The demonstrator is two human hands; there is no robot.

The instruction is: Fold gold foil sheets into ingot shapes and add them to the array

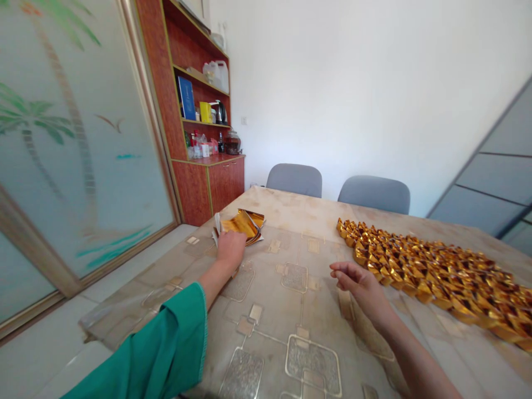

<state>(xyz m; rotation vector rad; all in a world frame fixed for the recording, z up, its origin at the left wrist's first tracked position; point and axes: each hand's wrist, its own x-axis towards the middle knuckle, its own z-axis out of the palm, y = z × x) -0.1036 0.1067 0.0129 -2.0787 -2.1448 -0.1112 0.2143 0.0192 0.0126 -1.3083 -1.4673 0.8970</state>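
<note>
Two grey chairs [374, 195] stand across the bench [272, 318] from me, before a bright white wall [332, 83]; at left, a red-brown cabinet [191, 191] with stocked shelves [189, 45] adjoins a frosted panel [133, 188] painted with palms [83, 149], above pale floor [66, 371].

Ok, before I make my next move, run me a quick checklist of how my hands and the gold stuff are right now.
1. Left hand at the sheets: ok.
2. Just one sheet in the left grip: cannot tell, the fingertips are hidden.
3. Sheets squared up: not ok, their edges lie uneven.
4. Right hand free: ok, fingers loosely curled, nothing seen in them.
5. Gold pieces grouped together: ok, packed close at the right.
6. Sleeve away from the sheets: ok, it ends short of the left wrist.
</note>
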